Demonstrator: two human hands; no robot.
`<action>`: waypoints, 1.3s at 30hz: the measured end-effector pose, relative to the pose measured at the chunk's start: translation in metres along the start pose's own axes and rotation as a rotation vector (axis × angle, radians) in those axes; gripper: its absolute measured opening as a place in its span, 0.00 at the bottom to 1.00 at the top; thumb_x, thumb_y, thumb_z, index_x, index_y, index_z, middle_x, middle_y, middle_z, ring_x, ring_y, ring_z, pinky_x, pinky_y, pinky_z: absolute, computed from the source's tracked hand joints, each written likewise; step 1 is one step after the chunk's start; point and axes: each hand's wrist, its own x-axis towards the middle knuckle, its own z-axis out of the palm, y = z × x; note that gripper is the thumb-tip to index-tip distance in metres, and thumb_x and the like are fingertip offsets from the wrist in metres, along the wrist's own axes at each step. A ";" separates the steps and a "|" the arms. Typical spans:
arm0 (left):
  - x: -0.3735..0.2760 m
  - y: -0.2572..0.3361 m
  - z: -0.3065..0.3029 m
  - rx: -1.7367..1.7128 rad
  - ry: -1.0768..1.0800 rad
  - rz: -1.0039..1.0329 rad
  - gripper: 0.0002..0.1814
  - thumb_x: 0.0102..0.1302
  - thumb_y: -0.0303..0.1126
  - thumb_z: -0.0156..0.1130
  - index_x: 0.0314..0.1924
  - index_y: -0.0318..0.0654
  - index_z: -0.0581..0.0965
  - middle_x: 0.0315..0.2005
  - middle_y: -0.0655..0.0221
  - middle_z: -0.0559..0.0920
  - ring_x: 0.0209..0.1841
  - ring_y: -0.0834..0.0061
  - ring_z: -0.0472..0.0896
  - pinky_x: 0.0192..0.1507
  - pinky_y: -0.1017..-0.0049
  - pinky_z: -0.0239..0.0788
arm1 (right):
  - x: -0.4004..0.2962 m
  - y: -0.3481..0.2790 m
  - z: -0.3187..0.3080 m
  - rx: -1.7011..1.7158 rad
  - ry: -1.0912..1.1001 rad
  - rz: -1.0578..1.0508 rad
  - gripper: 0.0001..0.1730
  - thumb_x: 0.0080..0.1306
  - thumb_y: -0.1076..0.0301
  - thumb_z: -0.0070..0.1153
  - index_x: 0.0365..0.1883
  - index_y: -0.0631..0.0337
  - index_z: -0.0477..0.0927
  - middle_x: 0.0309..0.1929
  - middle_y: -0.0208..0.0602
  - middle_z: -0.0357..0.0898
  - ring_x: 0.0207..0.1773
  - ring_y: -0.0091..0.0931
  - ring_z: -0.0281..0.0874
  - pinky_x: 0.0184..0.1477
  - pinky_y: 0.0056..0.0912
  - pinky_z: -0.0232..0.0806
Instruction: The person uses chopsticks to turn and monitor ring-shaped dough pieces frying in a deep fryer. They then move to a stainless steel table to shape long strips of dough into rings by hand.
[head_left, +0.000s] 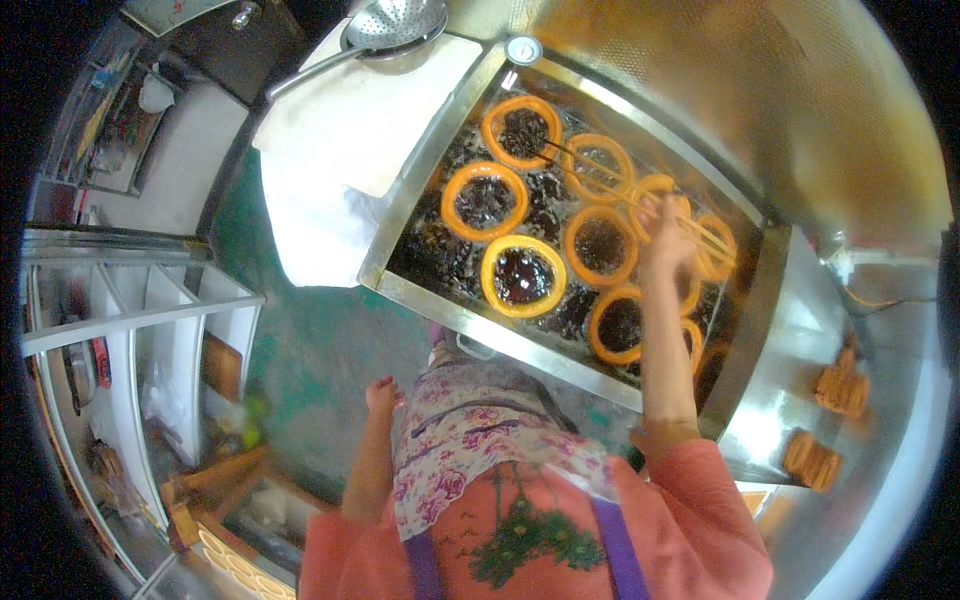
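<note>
My right hand (666, 236) reaches over a rectangular steel deep fryer (555, 365) and grips a pair of long cooking chopsticks (589, 160). The dark tips of the chopsticks lie at the right side of the far-left dough ring (487, 129). Several golden-orange rings float in the dark bubbling oil (420, 259). One near the front edge, a paler yellow ring (523, 310), stands out by colour. Part of the rings on the right is hidden by my hand and forearm. Beside the floral apron (442, 450), my left hand (383, 394) hangs empty, fingers loosely curled.
A perforated metal skimmer (397, 26) rests on the white surface (352, 135) left of the fryer. A dial thermometer (523, 50) sits at the far rim. Brown ridged items (844, 386), blurred, lie on the right steel counter. White shelving (142, 319) stands left; pale rings (232, 566) lie lower left.
</note>
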 end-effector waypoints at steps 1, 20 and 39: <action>0.000 0.002 -0.002 -0.014 -0.002 0.002 0.14 0.56 0.25 0.54 0.44 0.32 0.73 0.28 0.62 0.77 0.22 0.71 0.77 0.17 0.76 0.71 | -0.004 0.006 0.016 -0.040 -0.016 -0.062 0.15 0.58 0.70 0.56 0.39 0.74 0.71 0.37 0.51 0.75 0.33 0.34 0.79 0.27 0.31 0.73; 0.004 0.029 -0.027 -0.019 0.045 -0.073 0.15 0.58 0.25 0.52 0.47 0.33 0.72 0.29 0.61 0.78 0.26 0.69 0.79 0.21 0.75 0.73 | 0.075 0.123 0.036 0.170 0.042 0.347 0.16 0.61 0.68 0.54 0.43 0.70 0.71 0.35 0.46 0.75 0.36 0.34 0.78 0.29 0.34 0.78; 0.006 0.021 0.005 0.111 -0.012 0.086 0.15 0.56 0.25 0.53 0.46 0.30 0.73 0.28 0.63 0.79 0.23 0.74 0.79 0.18 0.77 0.72 | 0.083 0.045 -0.066 0.106 -0.009 0.244 0.17 0.61 0.63 0.54 0.44 0.65 0.72 0.31 0.38 0.77 0.34 0.28 0.77 0.35 0.33 0.77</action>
